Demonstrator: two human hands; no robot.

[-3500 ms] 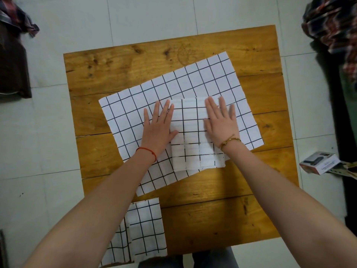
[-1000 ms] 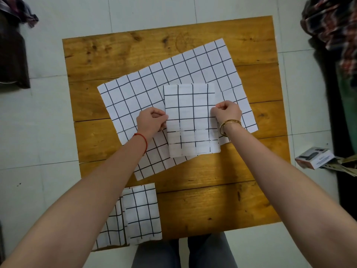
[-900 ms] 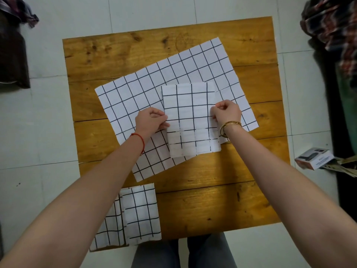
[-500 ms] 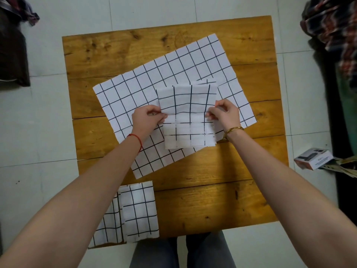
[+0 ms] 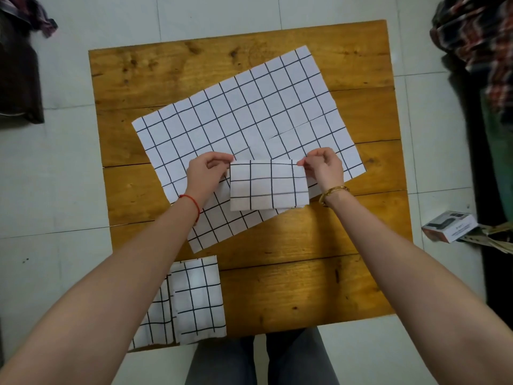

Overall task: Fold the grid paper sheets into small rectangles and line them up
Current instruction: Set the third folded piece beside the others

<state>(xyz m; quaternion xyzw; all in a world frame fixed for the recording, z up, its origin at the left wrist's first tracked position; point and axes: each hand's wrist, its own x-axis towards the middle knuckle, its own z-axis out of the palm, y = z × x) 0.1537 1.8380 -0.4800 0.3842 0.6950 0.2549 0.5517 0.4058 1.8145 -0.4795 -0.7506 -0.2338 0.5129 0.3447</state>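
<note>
1. While pinching its top corners, left hand (image 5: 206, 173) and right hand (image 5: 323, 168) hold the folded sheet (image 5: 268, 185) at frame centre, over the flat sheet (image 5: 236, 115).
2. Two folded rectangles (image 5: 198, 298) lie side by side at the table's (image 5: 305, 287) lower left.

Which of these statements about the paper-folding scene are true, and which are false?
1. Both hands pinch the folded grid paper. True: the left hand and right hand hold its top corners.
2. The large unfolded grid sheet lies square to the wooden table. False: it lies at an angle.
3. Finished folded rectangles sit at the table's near left corner. True.
4. The small box rests on the table. False: it lies on the floor.
</note>
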